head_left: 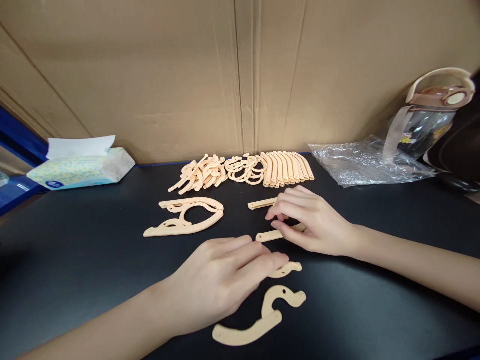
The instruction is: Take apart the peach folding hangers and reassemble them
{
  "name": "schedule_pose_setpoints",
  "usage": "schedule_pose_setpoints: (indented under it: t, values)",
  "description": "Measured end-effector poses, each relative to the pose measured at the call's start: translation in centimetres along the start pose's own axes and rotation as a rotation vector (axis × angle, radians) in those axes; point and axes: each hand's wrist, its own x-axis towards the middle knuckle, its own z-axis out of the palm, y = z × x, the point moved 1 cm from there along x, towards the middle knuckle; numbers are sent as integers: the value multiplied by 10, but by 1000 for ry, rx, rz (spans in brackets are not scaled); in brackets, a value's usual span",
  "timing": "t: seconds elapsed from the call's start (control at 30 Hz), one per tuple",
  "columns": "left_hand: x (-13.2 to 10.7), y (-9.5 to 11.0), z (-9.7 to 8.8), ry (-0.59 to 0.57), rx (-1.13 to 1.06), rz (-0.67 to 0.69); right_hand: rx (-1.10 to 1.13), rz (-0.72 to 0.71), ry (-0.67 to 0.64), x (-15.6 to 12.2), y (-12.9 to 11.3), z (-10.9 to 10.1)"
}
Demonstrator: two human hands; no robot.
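My left hand (228,275) lies low over the table with its fingers pressed together, the tips on a curved beige hanger piece (288,270) that is partly hidden under them. Just in front of me rest a hook-shaped piece and a curved arm (247,334), overlapping at one end. My right hand (313,220) is over two straight-ended beige hanger arms (261,204), partly covering both. Its fingers are bent, with a gap between thumb and forefinger and nothing seen held there. To the left lies an assembled beige folding hanger (191,230).
Along the back are a pile of curved pieces (202,172), loose rings and hooks (245,169), and a neat row of arms (287,169). A tissue pack (80,167) is at left. Clear plastic bag (360,162) and water bottle (431,120) stand right, before a cardboard wall (168,75).
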Motion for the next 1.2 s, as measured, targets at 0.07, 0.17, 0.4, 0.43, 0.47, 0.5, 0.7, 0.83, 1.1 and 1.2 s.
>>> schedule_pose_setpoints:
  t: [0.07,0.17,0.4,0.43,0.47,0.5,0.7,0.83,1.1,1.2]
  values:
    - [0,-3,1,33,97,-84,-12,-23,-19,-1,0,0]
    - [0,-8,2,89,192,-278,-58,-54,-71,-2,-1,0]
    - [2,-12,3,-17,223,-502,-208,-123,-136,0,-6,2]
    - [2,-12,3,-20,213,-487,-243,-128,-131,0,-6,2]
    - [2,-12,4,-19,199,-474,-274,-133,-125,0,-7,3]
    - [2,-12,4,-16,184,-465,-300,-139,-119,0,-8,3]
    - [0,-14,4,-40,125,-519,-291,-132,-97,-2,-9,3]
    - [0,-15,5,-71,134,-491,-224,-94,-70,-2,-7,1]
    - [1,-15,7,-81,132,-448,-121,-142,-5,-4,-6,-1]
    - [0,-15,5,-80,97,-418,-111,-153,-34,-6,-7,-1]
